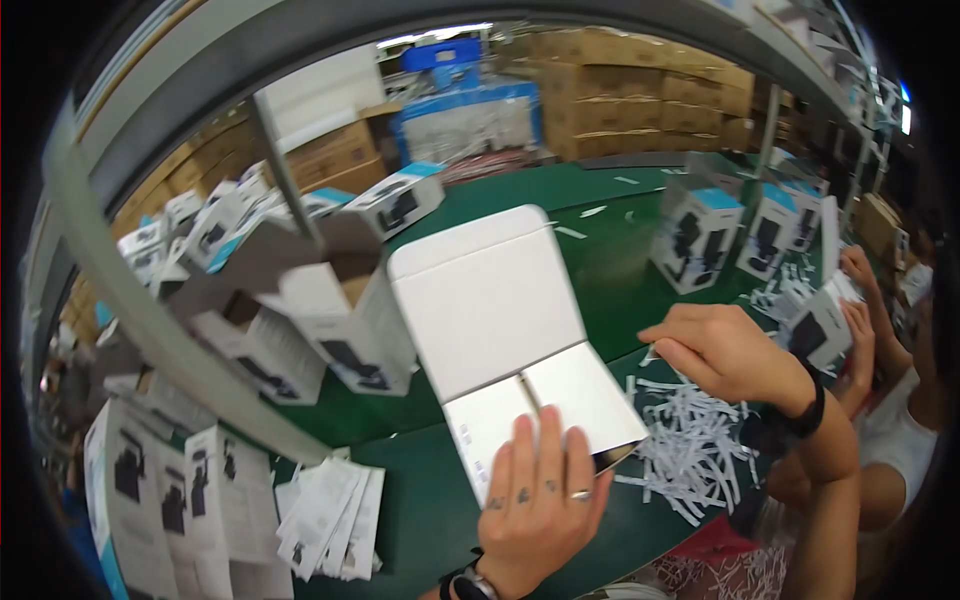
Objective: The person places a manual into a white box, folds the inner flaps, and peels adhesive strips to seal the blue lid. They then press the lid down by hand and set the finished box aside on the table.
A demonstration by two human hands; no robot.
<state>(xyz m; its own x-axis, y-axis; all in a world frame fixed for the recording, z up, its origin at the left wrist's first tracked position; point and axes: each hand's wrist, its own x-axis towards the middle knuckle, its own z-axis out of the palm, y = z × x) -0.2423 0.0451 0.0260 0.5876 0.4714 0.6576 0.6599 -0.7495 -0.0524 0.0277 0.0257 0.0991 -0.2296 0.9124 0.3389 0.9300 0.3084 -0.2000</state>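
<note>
Hands: my left hand [540, 490] lies flat, pinning the open white cardboard carton [500, 320] at centre frame; my right hand [725, 350], loosely curled and empty, hovers over white shredded paper filler [690, 440]. Lifting pressure could let the flaps spring shut.

white box [505, 330] inside hidden by flaps, left hand [538, 505] wrist cut off

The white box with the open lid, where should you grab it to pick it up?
Grip the white box by its low side walls, from the near edge, where the left hand presses its flaps. The raised lid probably just hinges, so avoid it.
</note>
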